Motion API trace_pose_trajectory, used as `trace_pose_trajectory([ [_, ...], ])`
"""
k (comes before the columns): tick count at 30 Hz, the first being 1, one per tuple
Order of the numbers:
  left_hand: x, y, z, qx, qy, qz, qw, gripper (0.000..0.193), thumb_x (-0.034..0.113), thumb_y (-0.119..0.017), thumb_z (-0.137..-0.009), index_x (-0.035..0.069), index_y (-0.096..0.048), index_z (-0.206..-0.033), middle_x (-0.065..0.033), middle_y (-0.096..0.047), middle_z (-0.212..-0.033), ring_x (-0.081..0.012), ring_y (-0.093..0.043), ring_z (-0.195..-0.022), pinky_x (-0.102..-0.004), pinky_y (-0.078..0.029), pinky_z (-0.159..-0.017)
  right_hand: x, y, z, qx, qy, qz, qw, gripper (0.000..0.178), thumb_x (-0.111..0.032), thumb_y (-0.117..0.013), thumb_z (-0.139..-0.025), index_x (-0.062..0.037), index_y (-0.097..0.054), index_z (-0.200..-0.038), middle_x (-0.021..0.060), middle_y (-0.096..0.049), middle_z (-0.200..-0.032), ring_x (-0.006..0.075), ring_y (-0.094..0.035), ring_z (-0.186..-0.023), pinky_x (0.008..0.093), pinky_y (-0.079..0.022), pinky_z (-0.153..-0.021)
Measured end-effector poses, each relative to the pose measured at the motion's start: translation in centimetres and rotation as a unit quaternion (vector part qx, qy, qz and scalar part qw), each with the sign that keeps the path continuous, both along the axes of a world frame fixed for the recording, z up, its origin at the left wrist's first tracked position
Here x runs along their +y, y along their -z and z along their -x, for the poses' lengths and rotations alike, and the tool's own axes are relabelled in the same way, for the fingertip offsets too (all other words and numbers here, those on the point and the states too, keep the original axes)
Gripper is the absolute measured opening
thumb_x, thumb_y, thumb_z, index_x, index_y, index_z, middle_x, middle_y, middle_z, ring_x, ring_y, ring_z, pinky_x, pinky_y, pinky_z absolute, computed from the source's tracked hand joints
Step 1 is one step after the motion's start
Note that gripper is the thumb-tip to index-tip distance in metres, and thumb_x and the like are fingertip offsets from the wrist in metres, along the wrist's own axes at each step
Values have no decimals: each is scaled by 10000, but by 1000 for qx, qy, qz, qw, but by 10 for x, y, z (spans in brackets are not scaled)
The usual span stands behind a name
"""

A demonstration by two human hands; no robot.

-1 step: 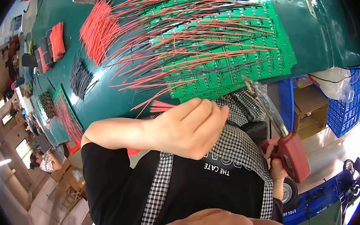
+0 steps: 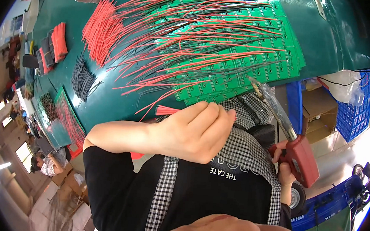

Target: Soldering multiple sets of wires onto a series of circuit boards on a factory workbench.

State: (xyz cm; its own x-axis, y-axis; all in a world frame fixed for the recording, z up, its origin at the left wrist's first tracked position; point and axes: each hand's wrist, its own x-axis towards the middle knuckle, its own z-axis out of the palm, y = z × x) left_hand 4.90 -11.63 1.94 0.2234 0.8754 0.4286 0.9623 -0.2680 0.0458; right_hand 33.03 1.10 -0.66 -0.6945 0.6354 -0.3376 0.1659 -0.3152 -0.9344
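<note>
Green circuit boards lie stacked on the green table, with long red and black wires fanning off them to the left. My left hand is closed in front of the boards' near edge. A small bunch of red wires sticks out from behind it on the left; its fingertips are partly hidden. At the right my right hand grips the red handle of a soldering gun. The gun's metal barrel points up and left, its tip by the boards' near right edge.
Left on the table lie a pile of red wires, a pile of black wires and wire bundles. Another wired board lies further left. Beyond the right edge are a cardboard box and a blue crate.
A few loose red wire ends left of the boards have shifted slightly to the right. Both hands and the soldering gun stay nearly where they were.
</note>
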Motion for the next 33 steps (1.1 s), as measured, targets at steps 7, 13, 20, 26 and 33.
trace_pose_trajectory([
  [7, 14, 6, 11, -22, -19, 26, 999, 181, 60, -716, -728, -33, -668, -875, -93, -620, -826, -189, -616, -699, -263, -509, -548, -1, -2, 7, 1, 27, 7, 1000, 718, -365, -822, -720, 101, -480, -1146, 175, -661, -912, 162, -582, -582, 256, -451, -547],
  [13, 15, 0, 30, -21, -78, 112, 990, 297, 49, -676, -662, -37, -658, -945, -92, -596, -869, -216, -621, -753, -284, -512, -582, 5, 9, -15, -48, -111, -141, 983, 716, -381, -772, -770, 91, -473, -1217, 149, -660, -860, 191, -606, -611, 303, -480, -580],
  [20, 10, -3, 33, -88, -64, 148, 983, 341, 42, -666, -628, -39, -657, -959, -87, -590, -854, -223, -618, -739, -299, -520, -586, 0, 8, -4, -28, -76, -192, 978, 703, -334, -784, -760, 81, -492, -1247, 141, -669, -864, 246, -675, -737, 329, -529, -678],
  [26, 8, -2, 32, -72, -67, 140, 985, 301, 35, -676, -643, -39, -659, -935, -81, -578, -829, -210, -610, -721, -290, -513, -568, -7, 17, -9, -91, -69, -240, 964, 547, -150, -783, -695, 84, -575, -1143, 189, -673, -933, 291, -690, -762, 335, -545, -686],
  [33, 7, 2, 30, -52, -64, 124, 989, 278, 31, -681, -649, -35, -664, -918, -75, -574, -829, -201, -606, -722, -288, -514, -573, -4, 21, -9, -72, -100, -298, 947, 510, -172, -798, -692, 82, -613, -1093, 198, -675, -979, 300, -691, -768, 338, -547, -709],
])
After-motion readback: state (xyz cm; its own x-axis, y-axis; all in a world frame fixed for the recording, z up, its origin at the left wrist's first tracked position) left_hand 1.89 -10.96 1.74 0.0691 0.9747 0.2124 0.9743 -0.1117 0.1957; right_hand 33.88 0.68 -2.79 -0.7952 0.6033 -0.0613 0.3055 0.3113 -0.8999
